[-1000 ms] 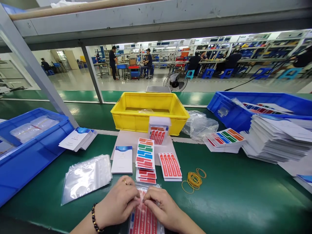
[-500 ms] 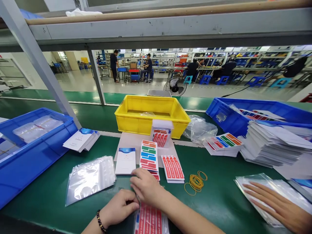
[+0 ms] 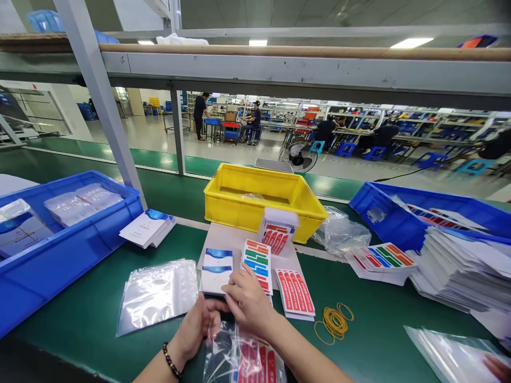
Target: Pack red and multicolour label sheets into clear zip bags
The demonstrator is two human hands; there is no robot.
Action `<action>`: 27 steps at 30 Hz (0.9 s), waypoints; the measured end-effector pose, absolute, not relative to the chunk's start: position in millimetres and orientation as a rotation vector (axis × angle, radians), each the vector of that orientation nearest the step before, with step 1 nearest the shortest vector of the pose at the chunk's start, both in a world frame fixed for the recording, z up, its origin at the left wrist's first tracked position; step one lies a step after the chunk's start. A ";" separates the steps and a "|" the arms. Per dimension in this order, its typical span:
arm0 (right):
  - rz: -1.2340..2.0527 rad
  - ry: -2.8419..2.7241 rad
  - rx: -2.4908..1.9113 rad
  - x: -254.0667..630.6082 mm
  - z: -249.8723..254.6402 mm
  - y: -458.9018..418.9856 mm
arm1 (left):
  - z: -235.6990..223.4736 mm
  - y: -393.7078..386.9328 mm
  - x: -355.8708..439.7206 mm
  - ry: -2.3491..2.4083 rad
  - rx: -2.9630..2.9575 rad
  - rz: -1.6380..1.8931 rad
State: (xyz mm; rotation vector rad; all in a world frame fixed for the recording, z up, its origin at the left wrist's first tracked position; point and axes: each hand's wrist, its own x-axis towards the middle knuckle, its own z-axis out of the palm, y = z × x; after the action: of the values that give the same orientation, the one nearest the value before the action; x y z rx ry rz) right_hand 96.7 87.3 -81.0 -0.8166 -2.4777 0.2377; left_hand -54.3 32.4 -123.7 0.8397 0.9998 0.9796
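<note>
My left hand [image 3: 197, 324], with a beaded bracelet at the wrist, has its fingers curled at the upper edge of a clear plastic bag [image 3: 223, 356]. Red-striped sticker sheets [image 3: 259, 364] show inside or under the bag; I cannot tell which. My right hand [image 3: 249, 300] reaches over the bag, fingertips closed at the lower right corner of a white and blue booklet [image 3: 215, 279]. That booklet lies shifted toward me on another one, whose blue top shows behind it. Multicoloured sticker sheets [image 3: 256, 258] lie just beyond my right fingers.
Clear bags [image 3: 159, 295] lie left, red sticker sheets [image 3: 294, 292] and rubber bands [image 3: 334, 323] right. A yellow bin [image 3: 263, 210] stands behind, blue bins [image 3: 75, 250] at the sides. Another person's hand [image 3: 497, 367] touches bags at the far right. White cards [image 3: 447, 271] are piled there.
The view has tilted up and shifted. My right hand has moved to the booklets, and the top one has slid toward me. The bag's clear upper part now shows. The other person's hand has withdrawn rightward.
</note>
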 end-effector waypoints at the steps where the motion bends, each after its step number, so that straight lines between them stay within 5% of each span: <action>1: 0.278 -2.487 -0.752 100.4 -74.5 81.2 | -123.9 33.5 -55.4 0.946 0.654 0.993; 4: 0.426 -2.514 -0.619 112.7 -60.7 79.4 | -122.5 35.8 -58.2 0.891 0.351 0.977; 9: 0.420 -2.096 -1.371 143.7 -65.5 144.1 | -117.0 34.3 -57.7 0.775 0.320 0.957; 13: 0.431 -1.942 -1.574 164.6 -79.8 189.9 | -113.3 31.1 -56.9 0.720 0.400 0.922; 27: 1.002 -1.544 -1.336 194.3 -70.3 173.1 | -107.7 27.8 -50.2 0.717 0.430 0.839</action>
State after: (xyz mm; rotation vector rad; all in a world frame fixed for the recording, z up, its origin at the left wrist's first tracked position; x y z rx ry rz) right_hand 194.3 173.1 -70.3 -1.3365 -1.5440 1.0023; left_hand -50.2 27.8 -107.7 0.4299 0.7170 0.8389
